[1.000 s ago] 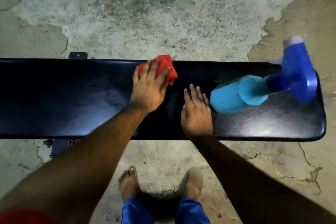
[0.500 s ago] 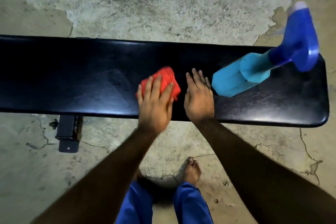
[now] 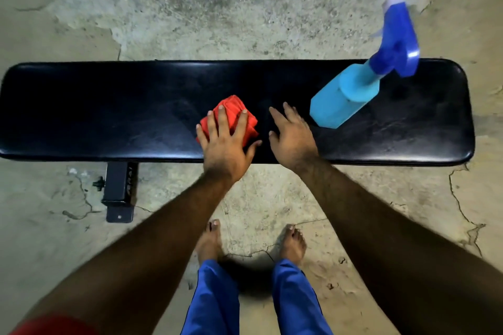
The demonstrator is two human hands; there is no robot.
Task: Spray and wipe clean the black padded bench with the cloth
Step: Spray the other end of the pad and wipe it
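Observation:
The black padded bench (image 3: 109, 111) lies across the view from left to right. A bunched red cloth (image 3: 231, 110) rests near the bench's middle, and my left hand (image 3: 227, 141) presses down on it with fingers spread over the top. My right hand (image 3: 292, 133) lies flat on the padding just right of the cloth, fingers apart, holding nothing. A light blue spray bottle (image 3: 343, 102) with a dark blue trigger head stands on the right part of the bench, a short way from my right hand.
A black metal bench foot (image 3: 119, 190) sticks out below the front edge at the left. My bare feet (image 3: 209, 239) stand on the cracked concrete floor (image 3: 245, 8) close to the bench front.
My left hand slid the red cloth from the far edge toward the near edge, then slightly back to the middle. The right hand stayed flat on the padding. The view pulled back.

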